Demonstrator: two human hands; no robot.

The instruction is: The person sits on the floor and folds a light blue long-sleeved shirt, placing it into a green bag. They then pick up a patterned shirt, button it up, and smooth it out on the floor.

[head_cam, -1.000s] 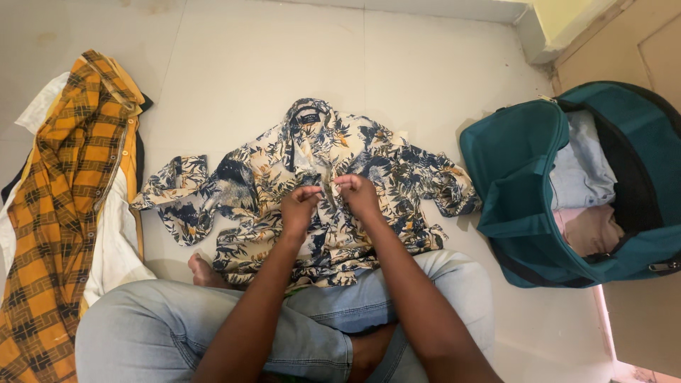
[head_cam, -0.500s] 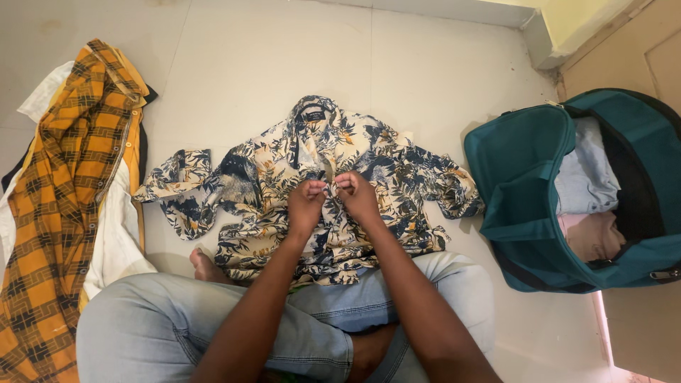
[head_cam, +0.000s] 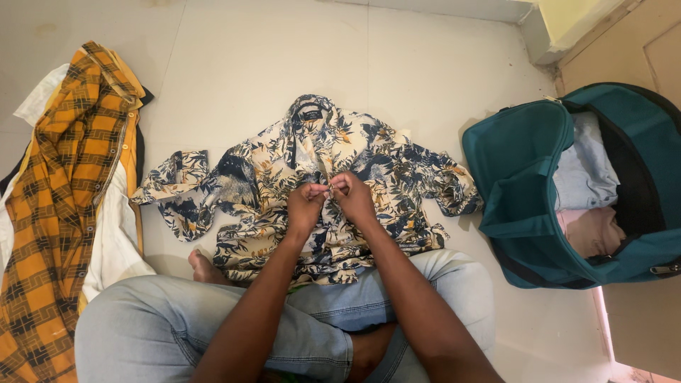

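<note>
A cream shirt with a dark blue leaf print (head_cam: 369, 159) lies spread flat on the pale tiled floor in front of my crossed legs, collar pointing away. Both of my hands meet at the middle of its front. My left hand (head_cam: 305, 206) pinches the left edge of the button strip. My right hand (head_cam: 355, 197) pinches the right edge, fingertips touching those of the left. The shirt's hem drapes over my knees in light blue jeans.
An orange and black checked shirt (head_cam: 67, 198) lies over a white garment (head_cam: 117, 241) at the left. An open teal duffel bag (head_cam: 525, 184) at the right holds folded pale blue and pink clothes. A wooden door (head_cam: 638, 50) stands behind it.
My two hands have drawn together and slid slightly up the shirt front; the fingertips now touch at the button strip. The shirt lies as before.
</note>
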